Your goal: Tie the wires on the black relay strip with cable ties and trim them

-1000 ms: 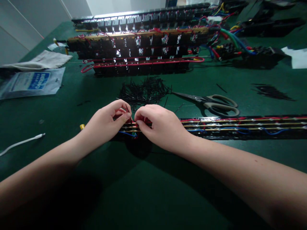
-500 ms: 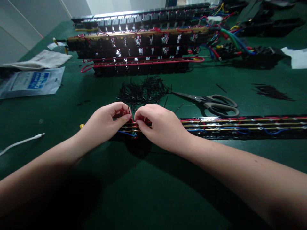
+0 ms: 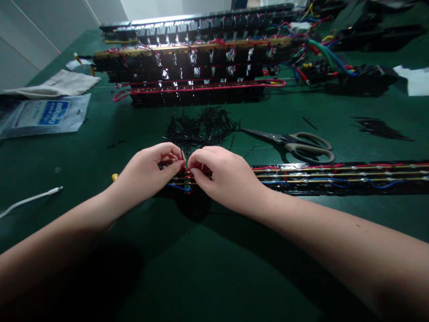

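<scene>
My left hand (image 3: pixel 150 167) is closed in a pinch, with a thin black sleeve-like piece (image 3: pixel 182 154) sticking up between thumb and fingers. Close beside it, my right hand (image 3: pixel 223 176) is curled with its fingertips pressed together; whatever it holds is hidden. Both hands are over a long black strip assembly (image 3: pixel 311 174) carrying brass-coloured rods, red wires and blue wires. A short red wire shows in the narrow gap between the fingertips. The left part of the assembly lies mostly behind my hands.
Beyond my hands are a pile of thin black pieces (image 3: pixel 201 127) and scissors (image 3: pixel 295 145). A smaller bundle of black pieces (image 3: pixel 380 128) lies right. Wired black assemblies (image 3: pixel 197 67) stand across the back. A plastic bag (image 3: pixel 43 116), a cloth (image 3: pixel 63 82) and a white cable (image 3: pixel 31 200) lie left.
The left fingertips and the thin black piece have shifted very slightly to the right. The right hand is nearly still.
</scene>
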`<state>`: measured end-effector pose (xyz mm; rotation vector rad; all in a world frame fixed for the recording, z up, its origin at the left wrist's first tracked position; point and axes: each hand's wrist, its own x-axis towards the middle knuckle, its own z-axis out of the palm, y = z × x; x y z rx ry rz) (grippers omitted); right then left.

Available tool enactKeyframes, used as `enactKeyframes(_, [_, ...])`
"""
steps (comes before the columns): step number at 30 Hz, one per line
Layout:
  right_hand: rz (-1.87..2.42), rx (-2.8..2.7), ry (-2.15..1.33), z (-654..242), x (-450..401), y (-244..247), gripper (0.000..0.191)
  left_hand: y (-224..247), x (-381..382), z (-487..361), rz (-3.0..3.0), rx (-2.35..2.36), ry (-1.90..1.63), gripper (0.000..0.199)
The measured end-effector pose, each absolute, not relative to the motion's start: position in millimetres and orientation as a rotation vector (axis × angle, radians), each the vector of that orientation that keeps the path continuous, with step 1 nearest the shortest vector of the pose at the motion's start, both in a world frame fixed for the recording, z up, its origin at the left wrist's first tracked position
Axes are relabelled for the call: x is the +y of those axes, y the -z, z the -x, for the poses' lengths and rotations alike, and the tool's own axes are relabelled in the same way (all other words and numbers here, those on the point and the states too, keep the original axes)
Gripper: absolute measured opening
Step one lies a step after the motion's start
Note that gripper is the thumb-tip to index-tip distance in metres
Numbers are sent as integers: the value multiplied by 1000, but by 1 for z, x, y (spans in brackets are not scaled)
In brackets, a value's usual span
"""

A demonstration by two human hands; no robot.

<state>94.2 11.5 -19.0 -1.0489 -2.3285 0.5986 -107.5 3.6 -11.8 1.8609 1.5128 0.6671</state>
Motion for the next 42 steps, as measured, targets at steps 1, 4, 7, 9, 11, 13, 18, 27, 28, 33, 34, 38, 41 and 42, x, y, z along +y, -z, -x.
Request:
enactKeyframes(1, [1052,-2328,-597,-94,12,19,13,11,4,107,-1867,1520,-659,14])
enactKeyframes(4, [1061,-2333,-605,-94,12,18,13,9,4,106,-1868,1506,-651,16])
enactKeyframes(7, [1066,-2333,-629,-95,12,18,18,6,4,106,-1852,1482,-668,18])
enactKeyframes(9, [1070,-2331,-642,-95,11,18,21,5,4,106,-1846,1480,-669,19])
enactKeyframes(11, [1071,-2332,-647,-95,11,18,21,6,4,106,-1851,1487,-661,20])
enactKeyframes(13, [1067,-2330,-644,-95,10,18,19,6,4,106,-1870,1494,-648,20])
enactKeyframes(18, [1053,-2346,-649,-95,12,16,14,9,4,107,-1817,1502,-716,29])
enactKeyframes(27, [1029,-2343,-662,-96,12,15,24,15,-1,106,-1964,1556,-812,44])
enactKeyframes(28, [1017,-2340,-680,-96,13,15,27,16,-4,107,-2078,1560,-907,40])
enactKeyframes(33, [968,-2307,-751,-98,15,15,33,19,-26,107,-3052,969,-962,22])
enactKeyframes(34, [964,-2302,-751,-98,14,16,34,18,-29,106,-3166,770,-816,19])
enactKeyframes(38, [959,-2284,-745,-98,13,16,34,16,-31,101,-3215,536,-482,6])
enactKeyframes(41, [961,-2286,-734,-97,12,16,32,17,-26,98,-3222,562,-419,14])
enactKeyframes(42, [965,-2289,-730,-97,13,16,32,18,-25,98,-3224,561,-411,16])
